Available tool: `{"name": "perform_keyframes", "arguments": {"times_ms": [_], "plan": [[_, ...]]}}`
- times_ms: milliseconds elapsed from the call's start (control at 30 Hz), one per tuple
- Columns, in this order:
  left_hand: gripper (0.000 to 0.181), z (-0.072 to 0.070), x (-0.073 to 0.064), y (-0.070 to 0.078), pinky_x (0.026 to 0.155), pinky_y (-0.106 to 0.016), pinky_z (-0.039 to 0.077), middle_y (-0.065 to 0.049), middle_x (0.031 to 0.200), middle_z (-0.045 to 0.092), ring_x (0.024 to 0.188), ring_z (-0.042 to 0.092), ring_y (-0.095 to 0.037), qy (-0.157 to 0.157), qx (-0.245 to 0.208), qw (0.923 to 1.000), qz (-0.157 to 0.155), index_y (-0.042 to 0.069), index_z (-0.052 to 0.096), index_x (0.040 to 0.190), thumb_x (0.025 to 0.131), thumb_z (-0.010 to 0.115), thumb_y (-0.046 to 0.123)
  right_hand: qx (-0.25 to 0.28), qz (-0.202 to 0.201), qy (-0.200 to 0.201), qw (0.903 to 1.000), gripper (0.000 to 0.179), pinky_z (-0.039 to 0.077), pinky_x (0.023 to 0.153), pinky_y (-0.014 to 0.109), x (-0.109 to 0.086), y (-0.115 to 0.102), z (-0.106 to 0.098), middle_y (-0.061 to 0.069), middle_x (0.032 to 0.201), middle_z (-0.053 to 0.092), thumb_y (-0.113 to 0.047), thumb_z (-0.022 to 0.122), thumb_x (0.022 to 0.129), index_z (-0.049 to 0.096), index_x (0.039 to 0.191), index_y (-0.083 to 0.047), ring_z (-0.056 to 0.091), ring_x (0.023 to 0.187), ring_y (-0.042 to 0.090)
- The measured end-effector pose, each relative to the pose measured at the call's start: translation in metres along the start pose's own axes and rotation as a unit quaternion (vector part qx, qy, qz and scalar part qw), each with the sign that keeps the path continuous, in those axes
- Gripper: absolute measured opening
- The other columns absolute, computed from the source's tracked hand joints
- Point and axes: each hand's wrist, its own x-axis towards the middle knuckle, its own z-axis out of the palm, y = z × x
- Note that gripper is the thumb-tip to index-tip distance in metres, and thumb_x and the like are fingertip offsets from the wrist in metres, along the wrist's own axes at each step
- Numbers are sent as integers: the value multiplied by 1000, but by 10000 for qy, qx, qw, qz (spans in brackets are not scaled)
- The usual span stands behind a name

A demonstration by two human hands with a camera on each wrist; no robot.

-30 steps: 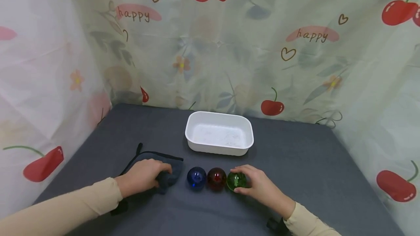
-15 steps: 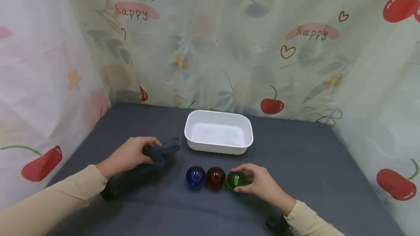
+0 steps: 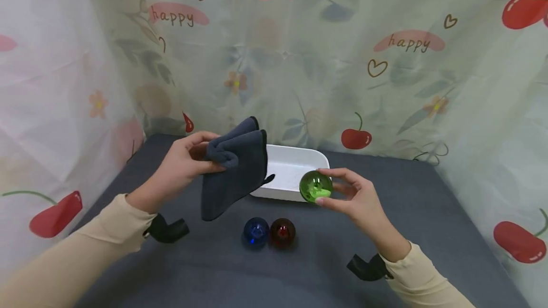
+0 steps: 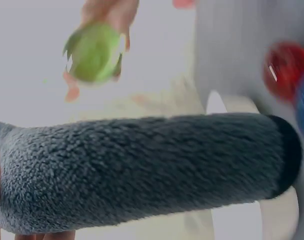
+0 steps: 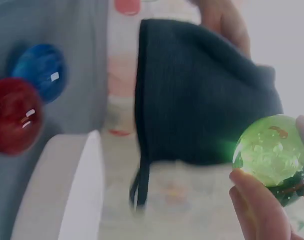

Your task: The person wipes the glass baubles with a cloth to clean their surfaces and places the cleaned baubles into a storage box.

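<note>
My left hand (image 3: 186,156) pinches a dark grey-blue towel (image 3: 239,165) with black edging and a hanging loop, raised off the table. The towel hangs folded and hides the left part of the white tray (image 3: 297,158). In my right hand (image 3: 353,194) a clear green glass ball (image 3: 316,187) is held between thumb and fingers, raised in front of the tray's right side. The left wrist view has the towel's fluffy fold (image 4: 141,170) close up, the green ball blurred beyond it. Blue (image 3: 256,233) and dark red (image 3: 282,233) glass balls sit side by side on the table.
The dark grey table (image 3: 385,213) is enclosed by a cherry-printed curtain (image 3: 282,70) at the back and both sides. Black camera mounts (image 3: 167,229) stick out below each wrist. The tray stands toward the rear of the table, behind the two balls.
The left hand has lifted the towel off the table, up and to the right, and it now hangs unfolded further. The right hand has raised the green ball away from the red one.
</note>
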Motion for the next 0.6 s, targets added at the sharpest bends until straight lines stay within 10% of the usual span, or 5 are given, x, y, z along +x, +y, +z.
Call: {"name": "perform_keyframes", "arguments": {"times_ms": [233, 600], "plan": [[44, 61, 12, 3, 77, -33, 51, -5, 110, 61, 97, 60, -20, -390, -1587, 9863, -231, 20, 58, 113, 78, 69, -4, 541, -788, -149, 9953, 54, 53, 73, 40, 10, -21, 21, 7, 122, 57, 9, 75, 69, 56, 118, 4, 60, 105, 26], [58, 89, 13, -8, 81, -39, 50, -12, 124, 53, 103, 57, -23, -777, -1732, 9798, -629, 14, 47, 132, 80, 70, 1, 553, -975, 59, 9937, 59, 53, 76, 41, 14, -17, 37, 13, 124, 54, 10, 77, 66, 54, 120, 5, 55, 112, 28]]}}
